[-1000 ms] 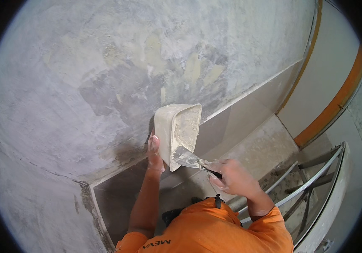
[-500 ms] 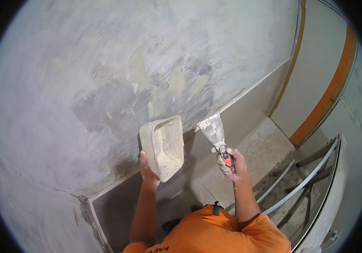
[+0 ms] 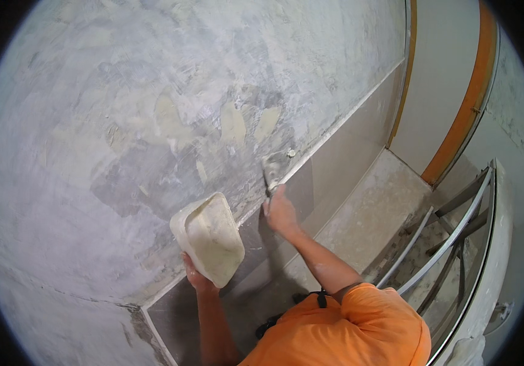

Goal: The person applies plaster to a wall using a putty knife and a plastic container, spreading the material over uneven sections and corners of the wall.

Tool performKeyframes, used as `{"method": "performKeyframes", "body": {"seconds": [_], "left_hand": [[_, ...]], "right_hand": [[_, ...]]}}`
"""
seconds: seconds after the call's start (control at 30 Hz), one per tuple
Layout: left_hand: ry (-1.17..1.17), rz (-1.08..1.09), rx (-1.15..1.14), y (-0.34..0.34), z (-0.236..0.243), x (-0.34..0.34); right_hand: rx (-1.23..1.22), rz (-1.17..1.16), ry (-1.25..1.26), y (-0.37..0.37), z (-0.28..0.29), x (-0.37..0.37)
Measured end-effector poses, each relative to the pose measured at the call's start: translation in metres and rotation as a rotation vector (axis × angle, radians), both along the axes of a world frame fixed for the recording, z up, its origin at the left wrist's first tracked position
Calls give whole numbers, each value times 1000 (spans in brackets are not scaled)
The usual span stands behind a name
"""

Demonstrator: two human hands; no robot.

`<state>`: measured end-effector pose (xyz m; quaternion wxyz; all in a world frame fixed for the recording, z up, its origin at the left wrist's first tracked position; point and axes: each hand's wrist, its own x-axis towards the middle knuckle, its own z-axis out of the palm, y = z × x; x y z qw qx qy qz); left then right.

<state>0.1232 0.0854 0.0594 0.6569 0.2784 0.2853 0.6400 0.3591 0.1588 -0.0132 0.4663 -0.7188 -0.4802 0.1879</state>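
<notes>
My left hand grips a cream plastic tub from below, tilted with its mouth to the right. Pale filler coats the tub's inside. My right hand is closed around the handle of a putty knife, which my fingers mostly hide. The knife's blade lies against the lower part of the grey wall, just above its edge with the tiles. A small lump of filler sits at the blade's far corner. Several pale filler patches mark the wall above.
Grey tiles run below the plastered wall. At the right, a metal-framed structure with a curved pale panel stands beside me. An orange strip edges the opening beyond. A wall corner lies at lower left.
My right hand has moved left and up, bringing the putty knife from open air onto the wall. The tub in my left hand has shifted left and down. The view has turned slightly.
</notes>
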Motion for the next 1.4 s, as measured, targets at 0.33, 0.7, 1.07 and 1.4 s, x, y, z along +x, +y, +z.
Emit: {"method": "performKeyframes", "body": {"seconds": [0.33, 0.7, 1.07, 1.4], "left_hand": [[65, 75, 78, -10, -13, -34], [117, 112, 14, -5, -28, -24], [214, 6, 15, 3, -10, 4], [96, -11, -85, 2, -12, 3]], "right_hand": [[136, -88, 134, -29, -7, 5], [-105, 120, 45, -17, -10, -33], [-72, 490, 960, -79, 26, 40], [-38, 743, 940, -106, 50, 18]]}}
